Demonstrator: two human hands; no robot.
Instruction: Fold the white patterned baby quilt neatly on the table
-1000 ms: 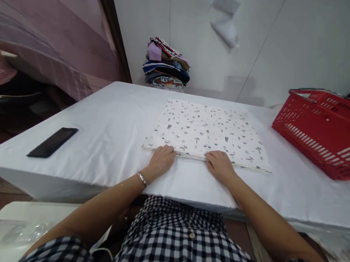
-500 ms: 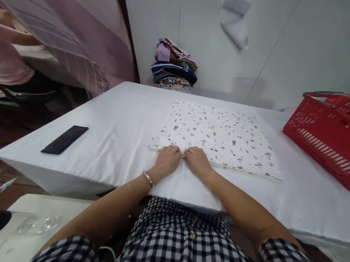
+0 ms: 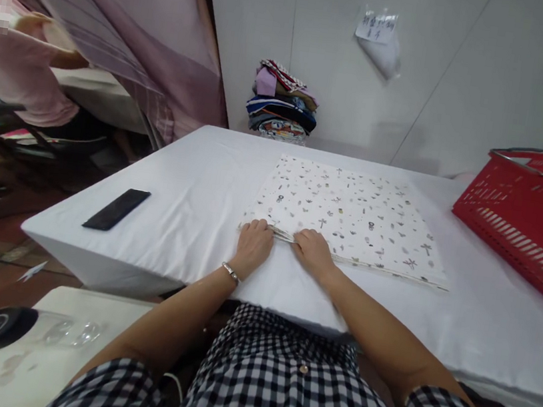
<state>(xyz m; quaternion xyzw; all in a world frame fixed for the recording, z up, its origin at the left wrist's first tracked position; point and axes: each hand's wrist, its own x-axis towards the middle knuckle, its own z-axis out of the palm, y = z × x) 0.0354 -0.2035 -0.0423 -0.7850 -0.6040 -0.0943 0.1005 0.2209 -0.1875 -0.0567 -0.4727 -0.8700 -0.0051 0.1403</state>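
A folded white cloth [image 3: 346, 207] with small grey and green printed figures lies flat in layers on the white-covered table. My left hand [image 3: 254, 245], below a silver bracelet, curls its fingers over the cloth's near edge by its left corner. To its right, my right hand [image 3: 313, 253] grips the same edge, thumb towards the left. Between the two hands, the stacked layers of the edge show slightly lifted. Both thumbs and the undersides of the fingers are partly hidden.
A red plastic basket [image 3: 531, 226] stands at the table's right, and a black flat case [image 3: 117, 209] lies at the left. Folded clothes [image 3: 283, 107] are piled beyond the far edge. A bottle with a black cap [image 3: 1, 328] lies on a white stool [image 3: 52, 361]. Another person sits far left.
My hands have moved apart along the near edge, so the gap between them is wider and more layers show. The head view has turned slightly left.
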